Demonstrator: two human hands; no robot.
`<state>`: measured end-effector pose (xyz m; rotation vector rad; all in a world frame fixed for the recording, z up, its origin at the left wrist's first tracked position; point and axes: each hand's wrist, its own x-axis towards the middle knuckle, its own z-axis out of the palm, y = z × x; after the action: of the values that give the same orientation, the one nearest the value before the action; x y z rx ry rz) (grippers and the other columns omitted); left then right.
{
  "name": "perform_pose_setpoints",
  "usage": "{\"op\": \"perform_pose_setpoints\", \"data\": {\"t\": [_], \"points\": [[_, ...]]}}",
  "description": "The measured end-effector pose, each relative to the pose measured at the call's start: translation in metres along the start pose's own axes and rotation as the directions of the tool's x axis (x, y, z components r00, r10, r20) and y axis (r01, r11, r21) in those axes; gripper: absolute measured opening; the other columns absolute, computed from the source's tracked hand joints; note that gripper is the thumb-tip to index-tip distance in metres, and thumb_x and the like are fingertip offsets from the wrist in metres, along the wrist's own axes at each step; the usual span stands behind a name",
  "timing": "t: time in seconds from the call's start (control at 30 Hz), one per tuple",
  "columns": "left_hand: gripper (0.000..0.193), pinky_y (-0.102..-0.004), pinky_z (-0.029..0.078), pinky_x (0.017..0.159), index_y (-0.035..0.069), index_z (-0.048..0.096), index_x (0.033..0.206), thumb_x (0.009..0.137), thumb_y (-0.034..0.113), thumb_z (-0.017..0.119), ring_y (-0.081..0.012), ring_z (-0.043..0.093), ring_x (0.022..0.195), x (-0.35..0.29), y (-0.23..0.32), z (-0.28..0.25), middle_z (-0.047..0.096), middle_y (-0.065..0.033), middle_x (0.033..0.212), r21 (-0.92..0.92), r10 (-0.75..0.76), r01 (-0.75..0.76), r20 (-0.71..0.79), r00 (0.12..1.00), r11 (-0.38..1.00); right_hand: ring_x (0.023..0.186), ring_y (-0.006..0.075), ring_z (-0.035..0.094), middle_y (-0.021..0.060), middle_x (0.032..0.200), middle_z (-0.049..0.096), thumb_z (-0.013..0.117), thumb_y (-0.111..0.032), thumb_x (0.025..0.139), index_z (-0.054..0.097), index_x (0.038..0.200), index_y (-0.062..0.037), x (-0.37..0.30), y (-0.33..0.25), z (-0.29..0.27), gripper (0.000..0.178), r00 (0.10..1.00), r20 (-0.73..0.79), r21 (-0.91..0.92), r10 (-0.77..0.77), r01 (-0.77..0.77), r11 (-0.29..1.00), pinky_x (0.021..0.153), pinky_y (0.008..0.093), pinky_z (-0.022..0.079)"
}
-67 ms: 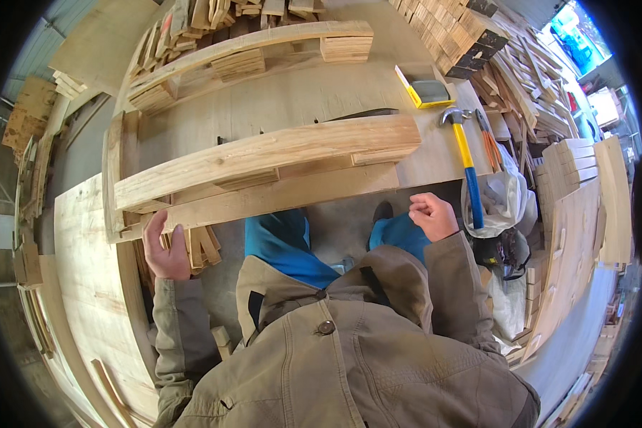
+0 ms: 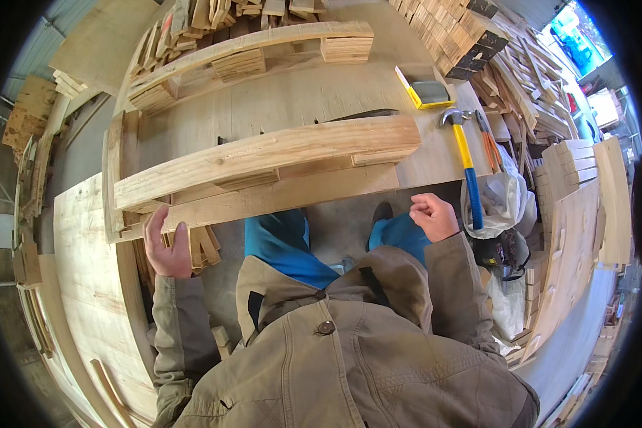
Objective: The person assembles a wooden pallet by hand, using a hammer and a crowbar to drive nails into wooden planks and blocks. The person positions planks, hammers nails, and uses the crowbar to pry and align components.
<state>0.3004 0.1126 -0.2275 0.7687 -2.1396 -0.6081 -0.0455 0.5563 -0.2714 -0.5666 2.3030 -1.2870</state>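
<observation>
My left hand [image 2: 168, 244] is open, thumb apart from the fingers, at the bench's front edge by the left end of a wooden beam assembly. My right hand [image 2: 434, 217] hovers in front of the bench with fingers curled closed; nothing shows in them. The near assembly is a long board [image 2: 271, 158] on short wood blocks, lying across the bench. Behind it lies a similar assembly [image 2: 253, 53]. A claw hammer [image 2: 465, 167] with a yellow and blue handle rests at the right, head away from me. Beside it lie orange-handled pliers [image 2: 491, 143].
At the back right of the bench [image 2: 435, 162] stands a yellow open box [image 2: 426, 94]. A thin dark tool [image 2: 364, 114] lies behind the near board. Wood scraps [image 2: 192, 28] and stacked blocks [image 2: 449, 36] fill the far side. A white sack [image 2: 503, 200] hangs at right; a wooden panel [image 2: 93, 285] stands left.
My left hand has shifted very slightly up. My right hand and the things on the bench have stayed as they were.
</observation>
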Motion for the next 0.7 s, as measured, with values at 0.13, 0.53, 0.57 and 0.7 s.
{"op": "perform_pose_setpoints", "data": {"t": [0.13,0.53,0.57,0.7], "points": [[0.054,-0.0411,0.05,0.103,0.001,0.061,0.135,0.083,0.001,0.075,-0.0332,0.061,0.122,0.029,0.034,0.01,0.063,-0.0177,0.131,0.076,0.187,-0.19,0.049,0.981,0.979,0.078,0.0097,0.067,0.0098,0.092,0.073,0.073,0.0,0.087,0.066,0.116,0.0033,-0.005,-0.004,-0.002,0.03,0.996,-0.064,0.021,-0.06,0.061,0.998,0.069,0.0256,0.055],[0.049,-0.0431,0.05,0.101,0.004,0.065,0.125,0.079,0.005,0.079,-0.036,0.061,0.118,0.068,0.086,0.055,0.064,-0.0163,0.129,-0.028,0.356,-0.357,0.166,0.92,0.934,0.075,0.016,0.071,0.0129,0.087,0.073,0.077,0.001,0.084,0.069,0.107,0.0006,-0.005,-0.037,0.011,0.024,0.918,-0.256,-0.096,-0.303,0.287,0.953,0.065,0.0294,0.057],[0.049,-0.0431,0.05,0.101,0.004,0.066,0.125,0.079,0.005,0.079,-0.036,0.061,0.118,0.068,0.087,0.057,0.064,-0.0163,0.129,-0.024,0.364,-0.366,0.166,0.916,0.93,0.074,0.018,0.071,0.0136,0.088,0.072,0.077,0.0,0.083,0.069,0.106,-0.0002,-0.004,-0.044,0.016,0.024,0.888,-0.254,-0.177,-0.384,0.348,0.921,0.065,0.03,0.057],[0.049,-0.0437,0.05,0.102,0.004,0.066,0.126,0.079,0.003,0.079,-0.0363,0.061,0.12,0.064,0.087,0.062,0.064,-0.0166,0.13,-0.006,0.355,-0.36,0.176,0.918,0.933,0.097,0.0329,0.069,0.0145,0.105,0.07,0.08,-0.003,0.076,0.069,0.111,-0.0044,-0.003,-0.071,0.043,0.037,0.848,-0.128,-0.354,-0.515,0.446,0.822,0.083,0.0414,0.057]]}}
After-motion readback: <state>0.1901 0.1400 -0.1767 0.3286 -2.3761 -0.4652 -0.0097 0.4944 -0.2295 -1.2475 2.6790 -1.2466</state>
